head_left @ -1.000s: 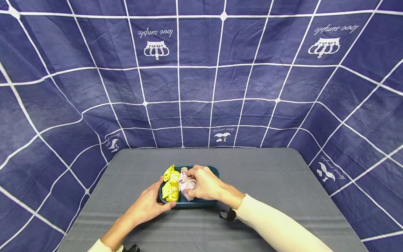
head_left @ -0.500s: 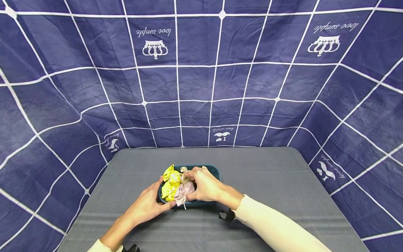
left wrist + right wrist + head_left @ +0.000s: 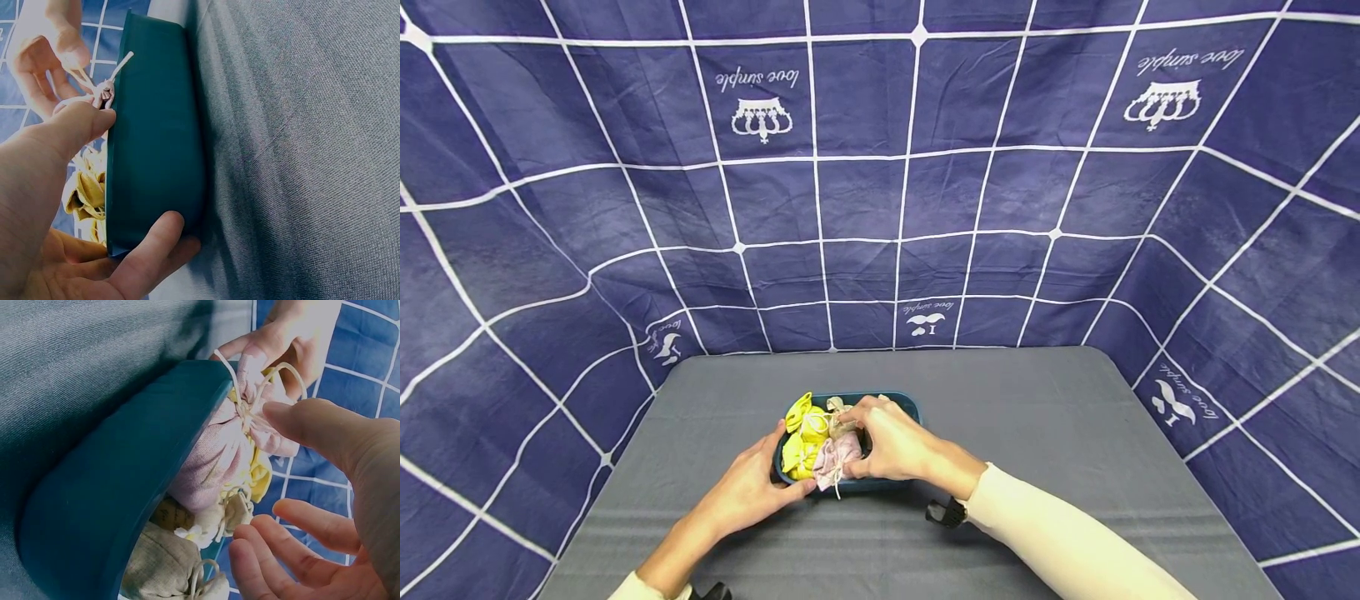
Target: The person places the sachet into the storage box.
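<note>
So the left hand [image 3: 747,493] is gripping the near left corner of a dark teal tray [image 3: 891,402], thumb hooked over the rim and fingers curling around the outside wall. In the left wrist view that thumb is lying right along the top edge and a fingertip is wrapping under the corner, so it's holding on properly.

The right hand [image 3: 891,446] is hanging over the middle of the tray with its fingers loosely bent. The right wrist view is showing the thumb reaching out toward the drawstring knot of a pink pouch [image 3: 837,457], with the other fingers curved just below it. Can't tell if the thumb is actually touching the string or just hovering next to it, but nothing is pinched there as far as I can see.

The pink pouch is sitting in the tray right between the two hands, leaning on the near wall with its cords dangling over the rim. A yellow pouch [image 3: 800,437] is lying just past the left thumb, touching the pink one. A beige pouch [image 3: 169,562] is tucked in under the right fingers. The whole thing is resting on a grey table [image 3: 1060,433].
</note>
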A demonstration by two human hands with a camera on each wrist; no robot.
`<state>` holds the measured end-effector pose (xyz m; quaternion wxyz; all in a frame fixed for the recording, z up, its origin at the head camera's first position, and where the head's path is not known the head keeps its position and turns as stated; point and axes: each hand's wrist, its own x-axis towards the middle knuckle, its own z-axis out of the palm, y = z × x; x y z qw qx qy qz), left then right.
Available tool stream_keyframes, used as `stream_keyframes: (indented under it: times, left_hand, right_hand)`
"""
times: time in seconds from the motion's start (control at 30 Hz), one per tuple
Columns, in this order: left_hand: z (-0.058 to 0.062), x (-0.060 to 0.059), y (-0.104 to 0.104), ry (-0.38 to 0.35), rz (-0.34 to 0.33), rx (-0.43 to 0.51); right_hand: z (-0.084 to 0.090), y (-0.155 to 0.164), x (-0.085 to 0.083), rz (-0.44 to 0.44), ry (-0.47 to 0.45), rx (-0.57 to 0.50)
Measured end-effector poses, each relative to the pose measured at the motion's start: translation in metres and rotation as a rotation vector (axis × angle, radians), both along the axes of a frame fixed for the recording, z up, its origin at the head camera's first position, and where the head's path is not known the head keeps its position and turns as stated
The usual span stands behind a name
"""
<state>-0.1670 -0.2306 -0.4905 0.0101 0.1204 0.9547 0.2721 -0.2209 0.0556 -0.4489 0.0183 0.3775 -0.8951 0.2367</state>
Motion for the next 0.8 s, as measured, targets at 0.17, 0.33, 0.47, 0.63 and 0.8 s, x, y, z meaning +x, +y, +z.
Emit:
stream_keyframes:
  times: [0.17,0.33,0.47,0.63,0.8]
  left_hand:
    - [0.000,0.000,0.000,0.006,-0.001,0.000]
    - [0.001,0.001,0.001,0.006,-0.002,0.003]
    - [0.001,0.002,0.001,0.004,0.004,0.005]
    - [0.001,0.002,0.001,-0.001,0.010,0.001]
    - [0.001,0.003,0.001,-0.006,0.016,-0.002]
  right_hand:
    - [0.002,0.005,0.002,-0.005,-0.006,-0.014]
    - [0.006,0.013,0.005,-0.018,-0.012,-0.062]
    - [0.009,0.020,0.006,-0.029,-0.001,-0.129]
    - [0.008,0.034,0.008,-0.048,0.005,-0.216]
    - [0.005,0.051,0.010,-0.100,0.021,-0.280]
